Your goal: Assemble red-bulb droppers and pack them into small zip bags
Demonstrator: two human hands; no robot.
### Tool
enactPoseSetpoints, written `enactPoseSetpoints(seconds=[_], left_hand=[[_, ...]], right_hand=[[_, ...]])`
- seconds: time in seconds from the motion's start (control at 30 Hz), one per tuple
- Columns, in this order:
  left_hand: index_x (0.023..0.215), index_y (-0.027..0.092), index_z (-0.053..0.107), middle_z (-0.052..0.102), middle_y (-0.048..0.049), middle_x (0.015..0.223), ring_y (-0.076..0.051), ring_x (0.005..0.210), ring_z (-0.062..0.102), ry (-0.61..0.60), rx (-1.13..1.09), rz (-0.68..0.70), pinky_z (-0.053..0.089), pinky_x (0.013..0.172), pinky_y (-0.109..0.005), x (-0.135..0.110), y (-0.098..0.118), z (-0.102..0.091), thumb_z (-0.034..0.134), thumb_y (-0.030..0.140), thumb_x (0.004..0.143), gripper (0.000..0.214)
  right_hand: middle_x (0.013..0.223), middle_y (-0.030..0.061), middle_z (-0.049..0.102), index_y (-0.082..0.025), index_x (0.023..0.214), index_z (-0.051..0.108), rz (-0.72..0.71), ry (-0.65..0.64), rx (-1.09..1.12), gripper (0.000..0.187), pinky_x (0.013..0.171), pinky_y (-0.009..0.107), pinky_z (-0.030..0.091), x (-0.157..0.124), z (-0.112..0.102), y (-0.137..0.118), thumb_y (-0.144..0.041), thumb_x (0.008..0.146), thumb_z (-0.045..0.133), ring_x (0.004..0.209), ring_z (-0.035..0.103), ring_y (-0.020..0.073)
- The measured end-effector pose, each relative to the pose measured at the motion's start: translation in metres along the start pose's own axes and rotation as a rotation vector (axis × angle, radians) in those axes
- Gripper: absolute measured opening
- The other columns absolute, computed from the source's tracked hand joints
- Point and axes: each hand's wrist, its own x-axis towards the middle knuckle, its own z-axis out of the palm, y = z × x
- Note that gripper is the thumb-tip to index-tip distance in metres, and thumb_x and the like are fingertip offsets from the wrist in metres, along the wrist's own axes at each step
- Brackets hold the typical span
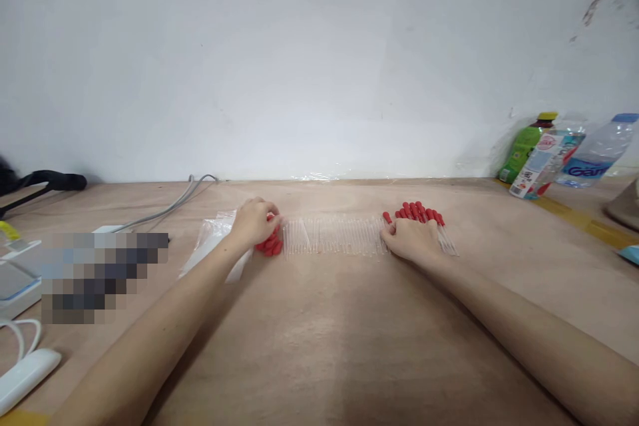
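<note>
A row of thin clear glass dropper tubes (334,236) lies side by side on the wooden table. At its left end is a small pile of red rubber bulbs (270,246), partly covered by my left hand (254,221). The fingers of that hand are pinched, with red showing between them. My right hand (413,238) rests at the row's right end, thumb and fingers closed on a dropper whose red bulb (387,217) sticks up above them. Behind and beside this hand lies a group of droppers with red bulbs (417,211), their tubes partly hidden.
Clear plastic bags (212,239) lie beneath and left of my left forearm. A grey cable (170,208), white devices (24,279) and a blurred patch are at the left. Bottles, one with a green label (524,150), stand at the back right near the white wall (319,66).
</note>
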Motion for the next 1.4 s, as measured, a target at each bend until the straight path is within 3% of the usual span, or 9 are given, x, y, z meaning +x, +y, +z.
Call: enactPoseSetpoints(seconds=[0.17, 0.37, 0.6, 0.77, 0.97, 1.03, 1.13, 1.27, 1.4], left_hand=[[0.087, 0.023, 0.068, 0.063, -0.0075, 0.092, -0.026, 0.090, 0.055, -0.005, 0.065, -0.130, 0.041, 0.080, -0.035, 0.010, -0.031, 0.002, 0.048, 0.039, 0.074, 0.028], [0.091, 0.024, 0.069, 0.063, -0.0088, 0.098, -0.027, 0.093, 0.055, -0.038, 0.049, -0.138, 0.043, 0.078, -0.035, 0.013, -0.037, 0.013, 0.049, 0.040, 0.073, 0.031], [0.080, 0.023, 0.069, 0.063, -0.0081, 0.095, -0.027, 0.091, 0.055, -0.039, 0.052, -0.143, 0.043, 0.077, -0.034, 0.015, -0.039, 0.018, 0.053, 0.038, 0.070, 0.025], [0.079, 0.019, 0.066, 0.063, -0.0085, 0.091, -0.025, 0.090, 0.055, 0.010, 0.004, -0.114, 0.042, 0.078, -0.033, 0.015, -0.035, 0.009, 0.051, 0.034, 0.073, 0.022], [0.084, 0.015, 0.054, 0.060, -0.0047, 0.079, -0.017, 0.075, 0.057, 0.179, -0.565, -0.047, 0.045, 0.068, -0.028, 0.012, -0.004, 0.006, 0.049, 0.028, 0.076, 0.016], [0.091, 0.015, 0.048, 0.056, -0.0029, 0.080, -0.014, 0.074, 0.057, 0.172, -0.834, 0.013, 0.045, 0.068, -0.026, 0.006, 0.016, 0.013, 0.051, 0.027, 0.076, 0.019], [0.110, 0.020, 0.037, 0.050, 0.0002, 0.082, -0.009, 0.067, 0.056, 0.055, -1.085, 0.093, 0.045, 0.063, -0.024, -0.010, 0.049, 0.026, 0.047, 0.025, 0.079, 0.033], [0.117, 0.023, 0.034, 0.052, 0.0018, 0.073, -0.010, 0.069, 0.057, -0.127, -1.124, 0.161, 0.044, 0.066, -0.025, -0.037, 0.080, 0.036, 0.040, 0.026, 0.084, 0.033], [0.093, 0.018, 0.048, 0.054, -0.0011, 0.080, -0.012, 0.073, 0.054, -0.046, -1.023, 0.179, 0.042, 0.066, -0.024, -0.050, 0.089, 0.040, 0.047, 0.026, 0.081, 0.015]], right_hand=[[0.061, 0.0083, 0.061, -0.017, 0.051, 0.056, 0.018, -0.025, 0.013, 0.034, 0.067, 0.039, 0.027, 0.001, 0.001, -0.002, -0.030, 0.076, 0.037, 0.062, 0.055, 0.0226], [0.061, 0.0085, 0.061, -0.017, 0.055, 0.056, 0.033, 0.005, 0.033, 0.033, 0.067, 0.037, 0.025, -0.003, -0.001, -0.006, -0.030, 0.078, 0.036, 0.063, 0.056, 0.0217], [0.066, 0.0049, 0.061, -0.018, 0.070, 0.053, -0.044, 0.229, 0.111, 0.024, 0.069, 0.036, 0.022, -0.012, 0.008, -0.008, -0.032, 0.079, 0.035, 0.067, 0.054, 0.0206], [0.077, 0.0067, 0.062, -0.016, 0.078, 0.048, -0.131, 0.354, 0.161, 0.020, 0.071, 0.034, 0.021, -0.018, 0.020, -0.007, -0.030, 0.081, 0.035, 0.072, 0.054, 0.0195], [0.076, 0.0046, 0.062, -0.016, 0.082, 0.048, -0.330, 0.356, 0.309, 0.016, 0.075, 0.032, 0.025, -0.024, 0.024, -0.005, -0.029, 0.084, 0.039, 0.068, 0.054, 0.0162], [0.080, 0.0056, 0.062, -0.016, 0.088, 0.051, -0.436, 0.342, 0.351, 0.017, 0.074, 0.031, 0.028, -0.027, 0.024, -0.005, -0.027, 0.085, 0.039, 0.073, 0.054, 0.0167], [0.083, 0.0065, 0.062, -0.017, 0.096, 0.054, -0.535, 0.333, 0.336, 0.021, 0.072, 0.031, 0.030, -0.032, 0.022, -0.006, -0.024, 0.086, 0.037, 0.077, 0.054, 0.0179], [0.082, 0.0062, 0.062, -0.017, 0.093, 0.056, -0.580, 0.332, 0.333, 0.022, 0.074, 0.031, 0.031, -0.036, 0.018, -0.009, -0.022, 0.086, 0.036, 0.077, 0.054, 0.0177], [0.079, 0.0050, 0.063, -0.016, 0.085, 0.057, -0.588, 0.338, 0.362, 0.017, 0.078, 0.032, 0.031, -0.037, 0.016, -0.011, -0.021, 0.084, 0.040, 0.072, 0.054, 0.0160]])
